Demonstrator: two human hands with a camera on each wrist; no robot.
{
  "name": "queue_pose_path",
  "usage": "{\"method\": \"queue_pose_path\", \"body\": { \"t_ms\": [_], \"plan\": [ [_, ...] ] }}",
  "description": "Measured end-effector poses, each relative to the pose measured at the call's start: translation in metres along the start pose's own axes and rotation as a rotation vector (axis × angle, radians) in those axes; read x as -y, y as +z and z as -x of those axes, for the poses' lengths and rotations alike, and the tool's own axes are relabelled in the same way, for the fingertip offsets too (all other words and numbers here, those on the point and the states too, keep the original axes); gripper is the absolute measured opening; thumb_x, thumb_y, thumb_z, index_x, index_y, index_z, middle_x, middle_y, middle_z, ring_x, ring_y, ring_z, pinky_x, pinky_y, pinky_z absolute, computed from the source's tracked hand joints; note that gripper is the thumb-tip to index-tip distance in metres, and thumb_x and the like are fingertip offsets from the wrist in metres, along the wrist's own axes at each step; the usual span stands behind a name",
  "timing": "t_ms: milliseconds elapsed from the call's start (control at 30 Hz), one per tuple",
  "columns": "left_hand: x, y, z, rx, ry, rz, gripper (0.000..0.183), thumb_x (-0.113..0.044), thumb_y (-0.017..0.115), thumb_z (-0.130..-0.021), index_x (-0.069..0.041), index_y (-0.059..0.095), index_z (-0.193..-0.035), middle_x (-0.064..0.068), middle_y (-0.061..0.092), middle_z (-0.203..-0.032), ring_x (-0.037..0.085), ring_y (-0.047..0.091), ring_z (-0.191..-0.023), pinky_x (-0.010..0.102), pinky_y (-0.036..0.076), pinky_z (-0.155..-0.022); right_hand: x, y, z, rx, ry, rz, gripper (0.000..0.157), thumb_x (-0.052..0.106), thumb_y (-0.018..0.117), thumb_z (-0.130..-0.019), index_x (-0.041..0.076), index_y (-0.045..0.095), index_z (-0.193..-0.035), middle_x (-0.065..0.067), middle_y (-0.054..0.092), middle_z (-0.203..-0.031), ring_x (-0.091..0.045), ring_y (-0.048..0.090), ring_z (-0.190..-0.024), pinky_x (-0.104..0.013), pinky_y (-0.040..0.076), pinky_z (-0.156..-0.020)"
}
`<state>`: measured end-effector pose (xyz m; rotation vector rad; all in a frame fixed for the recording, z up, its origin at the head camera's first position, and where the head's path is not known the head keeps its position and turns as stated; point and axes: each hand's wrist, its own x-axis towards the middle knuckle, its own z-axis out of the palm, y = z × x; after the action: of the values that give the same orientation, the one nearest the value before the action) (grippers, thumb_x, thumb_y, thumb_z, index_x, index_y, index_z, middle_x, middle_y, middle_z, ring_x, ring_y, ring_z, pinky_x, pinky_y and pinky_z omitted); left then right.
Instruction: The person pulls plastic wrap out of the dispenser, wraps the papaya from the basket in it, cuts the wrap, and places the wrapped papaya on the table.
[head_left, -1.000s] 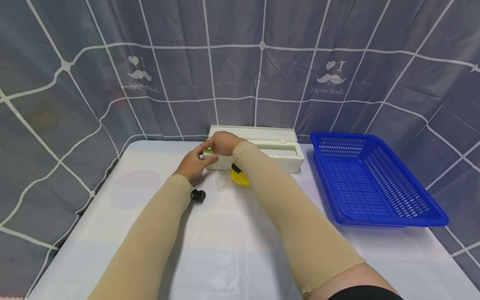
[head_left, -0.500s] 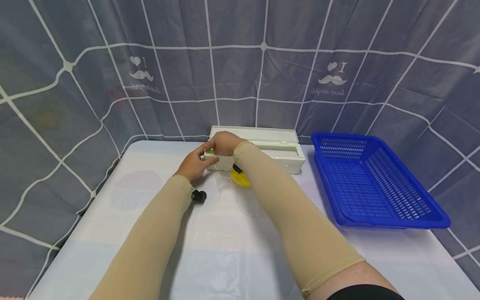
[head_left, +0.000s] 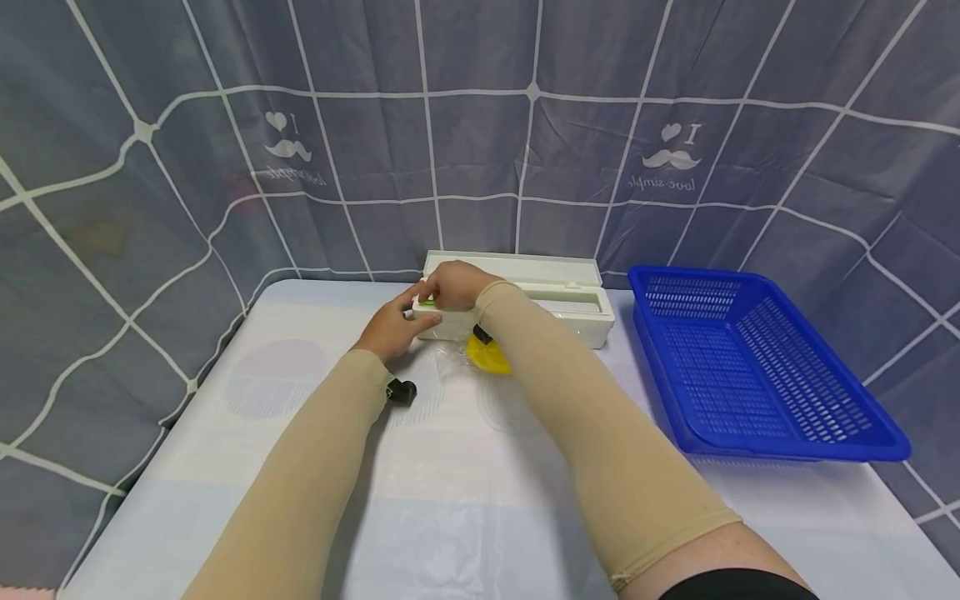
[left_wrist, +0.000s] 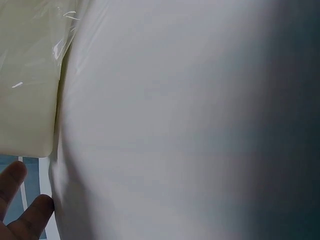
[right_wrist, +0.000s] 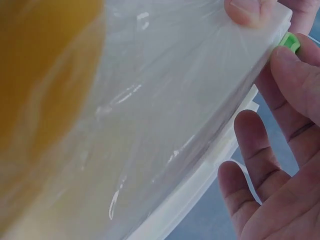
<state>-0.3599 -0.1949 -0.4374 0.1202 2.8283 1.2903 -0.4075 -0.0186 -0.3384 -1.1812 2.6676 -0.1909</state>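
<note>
A long white cling film dispenser [head_left: 573,321] stands at the back of the table with its lid raised. My left hand [head_left: 395,327] holds its left end, the thumb [right_wrist: 247,11] pressed on the front. My right hand [head_left: 456,285] reaches across to that same end and pinches a small green slide cutter [right_wrist: 289,44] between thumb and forefinger. Its other fingers are loosely bent. Clear cling film [right_wrist: 165,95] hangs wrinkled over the dispenser's front. Below it lies a round yellow thing [head_left: 487,357], partly hidden by my right forearm and blurred in the right wrist view.
A blue perforated plastic basket [head_left: 787,448] stands to the right of the dispenser. A pale patterned cloth [head_left: 450,475] covers the table. Grey checked curtain [head_left: 480,150] rises behind and along both sides.
Everything sits slightly further right in the head view. Both hands keep their places at the dispenser's left end.
</note>
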Motion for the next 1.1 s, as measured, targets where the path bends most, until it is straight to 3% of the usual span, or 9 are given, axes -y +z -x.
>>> {"method": "queue_pose_path", "body": {
  "t_ms": [367,767,1100],
  "plan": [
    [0.000,0.000,0.001,0.002,-0.024,-0.011,0.088,-0.061,0.072,-0.093,-0.042,0.027,-0.166,0.018,0.044,-0.165,0.038,0.046,-0.150,0.058,0.038,-0.122,-0.009,0.002,-0.004,0.022,0.026,-0.020,0.037,0.008,0.065,-0.099,0.020,0.076,-0.131,-0.003,0.076,-0.127,-0.018,0.068,-0.113,-0.033,0.052,-0.108],
    [-0.005,-0.001,0.006,0.004,-0.044,0.000,0.087,-0.061,0.072,-0.093,-0.043,0.028,-0.166,0.020,0.045,-0.164,0.038,0.046,-0.150,0.058,0.037,-0.122,-0.015,0.003,-0.003,0.025,0.042,-0.076,0.035,0.007,0.067,-0.099,0.021,0.078,-0.128,-0.004,0.078,-0.120,-0.019,0.068,-0.108,-0.034,0.053,-0.106],
    [-0.005,-0.001,0.004,0.003,-0.035,0.012,0.088,-0.061,0.073,-0.092,-0.042,0.028,-0.166,0.019,0.046,-0.163,0.039,0.047,-0.148,0.058,0.037,-0.122,-0.012,-0.002,0.002,0.046,0.041,-0.029,0.037,0.006,0.065,-0.101,0.022,0.076,-0.132,-0.002,0.077,-0.125,-0.017,0.068,-0.112,-0.032,0.052,-0.109]
  ]
}}
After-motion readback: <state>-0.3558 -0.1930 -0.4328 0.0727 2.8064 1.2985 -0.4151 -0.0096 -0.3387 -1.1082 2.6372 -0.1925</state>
